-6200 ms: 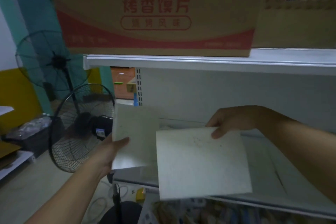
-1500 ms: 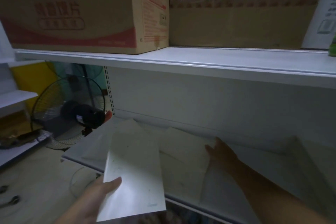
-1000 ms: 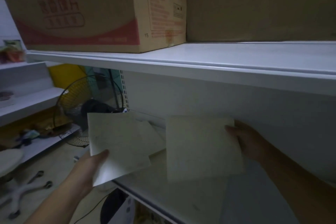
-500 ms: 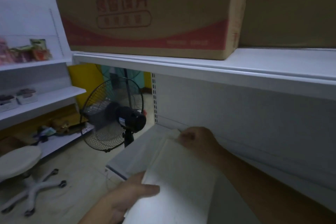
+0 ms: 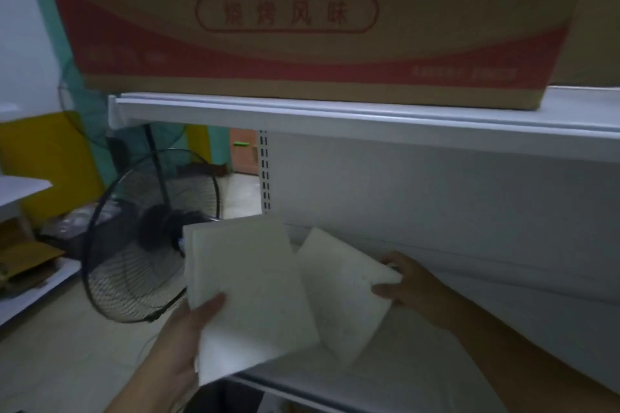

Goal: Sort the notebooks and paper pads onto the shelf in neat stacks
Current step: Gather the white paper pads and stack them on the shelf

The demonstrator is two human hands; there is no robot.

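Paper pad, white, rectangular and plain-faced (image 5: 248,295): my left grip (image 5: 188,339) holds it by its lower left corner, thumb pressed on the front and fingers hidden behind. It hangs over the front left end of the white metal lower shelf (image 5: 436,362), its face tipped toward me. A second edge shows along its left side, and I cannot tell whether that is one thick pad or two held together. It overlaps the left part of a second white paper pad (image 5: 342,292), which sits turned like a diamond. My right grip (image 5: 406,285) pinches that one at its right corner, thumb on the near face and fingers curled round the back. This pad is low over the shelf, near the pale back panel (image 5: 436,194); whether it touches the shelf I cannot tell.

Overhead, the white upper shelf (image 5: 335,114) carries a brown cardboard box with a red band and red printing (image 5: 285,27). To the left stands a black wire-cage floor fan (image 5: 151,235).
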